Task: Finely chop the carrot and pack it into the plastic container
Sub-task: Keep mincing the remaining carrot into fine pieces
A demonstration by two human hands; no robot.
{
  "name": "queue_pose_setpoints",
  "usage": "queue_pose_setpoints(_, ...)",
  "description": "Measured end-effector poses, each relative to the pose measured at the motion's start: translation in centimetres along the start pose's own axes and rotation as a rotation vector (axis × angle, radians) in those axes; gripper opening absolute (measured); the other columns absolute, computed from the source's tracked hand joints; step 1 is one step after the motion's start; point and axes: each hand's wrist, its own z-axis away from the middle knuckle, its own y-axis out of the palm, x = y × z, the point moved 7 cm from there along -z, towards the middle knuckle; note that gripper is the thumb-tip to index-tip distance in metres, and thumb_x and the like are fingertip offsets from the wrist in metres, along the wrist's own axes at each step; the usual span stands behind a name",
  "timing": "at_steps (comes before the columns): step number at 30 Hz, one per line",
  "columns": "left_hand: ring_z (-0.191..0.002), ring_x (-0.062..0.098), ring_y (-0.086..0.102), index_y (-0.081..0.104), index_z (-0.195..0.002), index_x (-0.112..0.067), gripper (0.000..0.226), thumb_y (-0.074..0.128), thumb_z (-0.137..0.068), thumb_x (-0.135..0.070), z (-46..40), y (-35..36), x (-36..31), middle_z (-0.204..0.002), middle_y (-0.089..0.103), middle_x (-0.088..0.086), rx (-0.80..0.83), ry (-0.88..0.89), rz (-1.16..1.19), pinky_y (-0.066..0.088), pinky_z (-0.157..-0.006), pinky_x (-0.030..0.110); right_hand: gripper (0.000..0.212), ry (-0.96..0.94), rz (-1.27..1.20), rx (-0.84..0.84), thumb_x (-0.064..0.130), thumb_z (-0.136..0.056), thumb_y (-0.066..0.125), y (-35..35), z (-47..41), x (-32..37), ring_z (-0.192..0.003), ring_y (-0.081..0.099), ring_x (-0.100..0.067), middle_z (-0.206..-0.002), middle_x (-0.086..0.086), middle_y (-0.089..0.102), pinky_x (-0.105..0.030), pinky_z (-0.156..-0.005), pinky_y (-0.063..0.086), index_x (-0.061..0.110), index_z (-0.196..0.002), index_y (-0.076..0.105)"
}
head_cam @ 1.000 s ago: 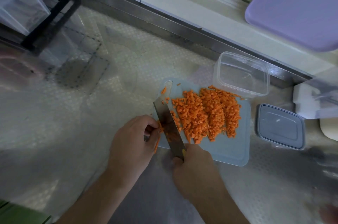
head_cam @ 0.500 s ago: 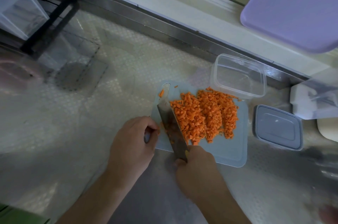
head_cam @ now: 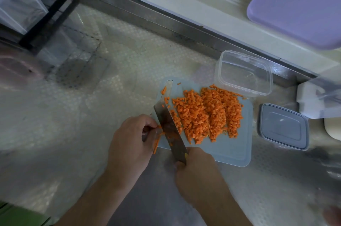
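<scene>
Carrot dice [head_cam: 208,113] lie heaped in three rough ridges on the pale blue cutting board [head_cam: 238,150], which we take as our landmark. We hold the knife [head_cam: 168,129] in our right hand [head_cam: 198,176], fingers curled round its handle at the board's near edge, and the blade slants across the board's left side with bits of carrot stuck to it, just beside the heap. Our left hand [head_cam: 129,142] sits at the board's left edge, its fingers curled, pinching a few thin carrot strips [head_cam: 158,140] against the blade's left face; the strips stick out toward us over the edge. A few loose dice lie scattered by the handle slot at the far-left corner. At the board's far-right corner stands the clear plastic container [head_cam: 243,72], open and with no carrot in it, its near wall touching or just overlapping the board's edge. To the right of the board, apart from it, the container's grey lid [head_cam: 284,126] lies flat on the counter [head_cam: 73,115]. Farther right again sits a white block [head_cam: 310,102], blurred. Beyond the board, up on the ledge, a lilac board [head_cam: 299,2] lies flat.
</scene>
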Motion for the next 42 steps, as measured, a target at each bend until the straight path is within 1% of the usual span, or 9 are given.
queue_pose_setpoints(3,-0.075,0.001,0.063,0.070,-0.090,-0.033,0.014,0.080,-0.088,-0.023,-0.3,0.0,0.0,-0.082,0.064,-0.018,0.015,-0.017,0.002,0.046,-0.065,0.013,0.023,0.012,0.036,0.008,0.026,-0.094,0.055,0.1,0.0,0.1,-0.098,0.066,-0.023,-0.097,0.003,0.062,-0.032,-0.078,0.056,0.026,-0.115,0.061)
queue_pose_setpoints(7,-0.083,0.001,0.063,0.069,-0.093,-0.033,0.012,0.078,-0.090,-0.026,-0.3,-0.9,-0.8,-0.086,0.063,-0.021,0.039,0.013,0.023,0.048,-0.072,0.012,0.007,-0.001,-0.011,-0.001,0.029,-0.095,0.054,-0.1,-0.2,0.0,-0.084,0.065,-0.020,-0.089,0.006,0.060,-0.034,-0.070,0.057,0.031,-0.101,0.057)
queue_pose_setpoints(10,-0.092,0.002,0.058,0.065,-0.103,-0.034,0.023,0.079,-0.086,-0.041,1.2,-1.8,-1.1,-0.099,0.058,-0.022,0.053,0.051,-0.086,0.053,-0.077,0.027,0.005,-0.031,-0.052,-0.043,0.029,-0.095,0.056,-0.3,-0.4,-0.3,-0.079,0.059,-0.018,-0.080,0.012,0.054,-0.031,-0.066,0.047,0.033,-0.094,0.053)
queue_pose_setpoints(12,-0.093,0.012,0.057,0.064,-0.101,-0.035,0.029,0.080,-0.082,-0.050,2.5,-1.5,-0.8,-0.098,0.056,-0.017,0.073,0.051,-0.217,0.054,-0.072,0.034,0.004,-0.026,-0.058,-0.046,0.030,-0.095,0.057,-0.3,-0.3,-0.4,-0.078,0.056,-0.018,-0.078,0.014,0.051,-0.029,-0.065,0.043,0.033,-0.094,0.054)
queue_pose_setpoints(16,-0.083,0.024,0.062,0.067,-0.093,-0.029,0.021,0.085,-0.082,-0.032,4.1,-0.1,-0.5,-0.088,0.059,-0.009,0.075,0.055,-0.325,0.055,-0.058,0.037,0.010,-0.021,-0.061,-0.032,0.031,-0.094,0.058,-0.3,-0.3,-0.5,-0.085,0.063,-0.020,-0.083,0.011,0.055,-0.029,-0.068,0.047,0.032,-0.104,0.060)
queue_pose_setpoints(20,-0.079,0.026,0.064,0.069,-0.090,-0.026,0.015,0.082,-0.083,-0.023,4.4,-0.1,-0.6,-0.087,0.062,-0.006,0.039,0.053,-0.348,0.056,-0.055,0.040,0.011,-0.026,-0.061,-0.050,0.030,-0.095,0.057,-0.9,-0.5,-0.8,-0.071,0.052,-0.008,-0.084,0.011,0.055,-0.029,-0.059,0.043,0.032,-0.087,0.050)
queue_pose_setpoints(26,-0.079,0.021,0.064,0.070,-0.097,-0.025,0.004,0.070,-0.093,-0.027,2.2,-1.6,1.0,-0.091,0.060,-0.008,-0.006,0.032,-0.251,0.058,-0.067,0.043,0.003,-0.034,-0.070,-0.084,0.032,-0.093,0.055,-1.8,-0.4,-1.1,-0.080,0.063,-0.018,-0.085,0.007,0.061,-0.031,-0.065,0.050,0.030,-0.093,0.057)
queue_pose_setpoints(37,-0.087,0.013,0.064,0.074,-0.097,-0.028,0.010,0.072,-0.092,-0.019,0.6,-0.3,-0.9,-0.094,0.062,-0.014,0.030,0.096,-0.109,0.059,-0.073,0.041,0.015,-0.060,-0.024,-0.057,0.026,-0.096,0.053,-1.4,-0.2,-0.6,-0.068,0.050,-0.007,-0.082,0.010,0.053,-0.025,-0.052,0.040,0.031,-0.083,0.046)
queue_pose_setpoints(42,-0.087,0.013,0.063,0.074,-0.099,-0.026,0.013,0.074,-0.092,-0.015,0.8,0.1,-0.5,-0.095,0.062,-0.013,0.024,0.099,-0.106,0.059,-0.073,0.041,0.020,-0.062,0.015,-0.064,0.022,-0.094,0.052,-1.1,-0.6,-0.2,-0.071,0.053,-0.014,-0.082,0.006,0.054,-0.032,-0.061,0.047,0.028,-0.079,0.042)
